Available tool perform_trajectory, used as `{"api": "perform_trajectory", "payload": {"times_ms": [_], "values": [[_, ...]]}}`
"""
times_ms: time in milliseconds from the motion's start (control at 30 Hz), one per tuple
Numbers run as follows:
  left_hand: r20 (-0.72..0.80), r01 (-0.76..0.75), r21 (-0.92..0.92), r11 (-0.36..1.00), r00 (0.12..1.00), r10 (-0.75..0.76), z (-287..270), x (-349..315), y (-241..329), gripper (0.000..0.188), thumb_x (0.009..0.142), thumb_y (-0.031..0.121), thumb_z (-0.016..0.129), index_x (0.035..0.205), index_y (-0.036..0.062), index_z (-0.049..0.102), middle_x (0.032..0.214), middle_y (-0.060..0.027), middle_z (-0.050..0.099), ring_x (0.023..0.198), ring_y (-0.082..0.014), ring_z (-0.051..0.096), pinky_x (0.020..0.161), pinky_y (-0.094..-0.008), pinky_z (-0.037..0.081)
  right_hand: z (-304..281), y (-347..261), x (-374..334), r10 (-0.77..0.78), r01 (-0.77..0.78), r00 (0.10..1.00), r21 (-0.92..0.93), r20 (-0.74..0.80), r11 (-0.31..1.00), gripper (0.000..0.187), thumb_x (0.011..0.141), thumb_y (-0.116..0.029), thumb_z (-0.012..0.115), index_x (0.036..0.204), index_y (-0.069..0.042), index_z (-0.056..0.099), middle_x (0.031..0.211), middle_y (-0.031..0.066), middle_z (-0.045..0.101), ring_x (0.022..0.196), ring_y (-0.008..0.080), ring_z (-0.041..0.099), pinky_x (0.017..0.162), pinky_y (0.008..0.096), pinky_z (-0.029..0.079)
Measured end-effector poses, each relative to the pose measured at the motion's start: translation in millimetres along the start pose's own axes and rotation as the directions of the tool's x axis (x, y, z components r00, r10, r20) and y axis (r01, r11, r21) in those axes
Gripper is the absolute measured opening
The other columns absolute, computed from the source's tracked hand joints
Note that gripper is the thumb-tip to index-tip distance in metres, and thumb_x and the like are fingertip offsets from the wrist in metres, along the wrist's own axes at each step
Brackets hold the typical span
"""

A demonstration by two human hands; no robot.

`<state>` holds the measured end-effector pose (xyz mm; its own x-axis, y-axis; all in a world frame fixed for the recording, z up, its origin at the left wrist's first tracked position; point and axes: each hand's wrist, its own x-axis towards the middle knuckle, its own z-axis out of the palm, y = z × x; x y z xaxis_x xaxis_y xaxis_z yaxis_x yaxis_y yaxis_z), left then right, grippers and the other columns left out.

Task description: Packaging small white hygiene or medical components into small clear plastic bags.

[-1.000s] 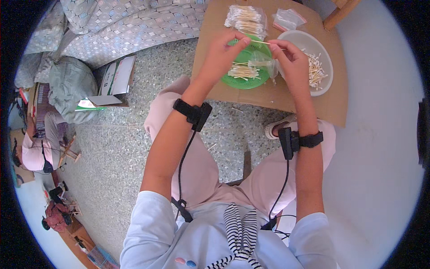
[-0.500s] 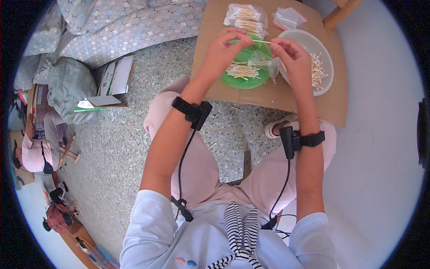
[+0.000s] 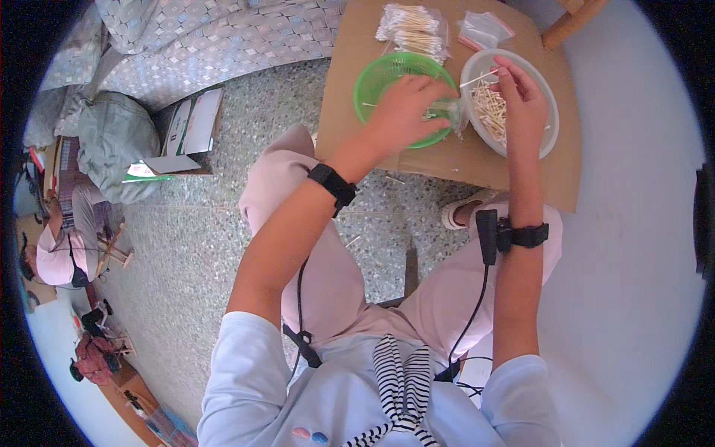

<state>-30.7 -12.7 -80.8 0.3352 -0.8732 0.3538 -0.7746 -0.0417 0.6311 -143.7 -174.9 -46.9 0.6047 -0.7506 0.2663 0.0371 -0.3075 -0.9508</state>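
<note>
The right hand (image 3: 523,89) pinches a single cotton swab (image 3: 479,79) by one end, thumb against fingertip, above the far left rim of the white bowl (image 3: 554,123). With so little of the stick gripped, a loosened pinch or a knock could let it swing askew or drop back among the loose swabs (image 3: 488,110) in that bowl

The left hand (image 3: 417,108) is blurred over the green basket (image 3: 378,74), its fingers loosely spread and the thumb apart; whether it touches the clear bag (image 3: 445,109) at the basket's right side I cannot tell. That film looks light and slack, so a brushing finger might drag it, scattering whatever lies beneath the hand, which is mostly hidden

Basket and bowl sit close together on the bench (image 3: 540,179), so a bumped rim could shift both. Anything tipped over the near edge would likely reach the speckled floor (image 3: 194,261)
</note>
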Motion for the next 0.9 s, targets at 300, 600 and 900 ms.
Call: {"api": "perform_trajectory", "payload": {"times_ms": [300, 600, 900], "values": [[-0.197, 0.181, -0.406, 0.896, 0.940, -0.280, 0.9, 4.6, -16.3, 0.024, 0.085, 0.022, 0.062, 0.097, 0.0016, 0.067, 0.092, -0.0137, 0.066, 0.084, -0.0266, 0.063, 0.076, -0.0345, 0.048, 7.5, -6.5, -5.9, -0.117, 0.116, 0.993, -0.080, -0.013, 0.990, 0.018, 0.089, -0.015, 0.062, 0.103, -0.007, 0.070, 0.092, 0.0037, 0.069, 0.079, 0.0101, 0.064, 0.073, 0.0248, 0.050], [-0.119, 0.189, -0.470, 0.862, 0.954, -0.275, -2.5, 5.5, -17.9, 0.025, 0.086, 0.021, 0.062, 0.101, 0.0020, 0.067, 0.091, -0.0117, 0.068, 0.082, -0.0190, 0.064, 0.075, -0.0310, 0.049, 21.1, -13.1, -12.8, -0.186, 0.185, 0.982, -0.078, -0.008, 0.980, 0.017, 0.089, -0.013, 0.062, 0.102, -0.006, 0.069, 0.094, 0.0040, 0.069, 0.078, 0.0103, 0.063, 0.075, 0.0255, 0.050], [-0.087, 0.115, -0.231, 0.966, 0.986, -0.139, 5.6, 5.9, -12.5, 0.034, 0.087, 0.025, 0.065, 0.114, 0.0040, 0.061, 0.105, -0.0090, 0.065, 0.091, -0.0186, 0.063, 0.080, -0.0299, 0.050, 25.1, -16.1, -20.1, -0.237, 0.244, 0.970, -0.176, 0.055, 0.954, 0.020, 0.085, -0.013, 0.065, 0.104, -0.007, 0.067, 0.092, 0.0068, 0.069, 0.074, 0.0143, 0.064, 0.072, 0.0273, 0.050]]}}
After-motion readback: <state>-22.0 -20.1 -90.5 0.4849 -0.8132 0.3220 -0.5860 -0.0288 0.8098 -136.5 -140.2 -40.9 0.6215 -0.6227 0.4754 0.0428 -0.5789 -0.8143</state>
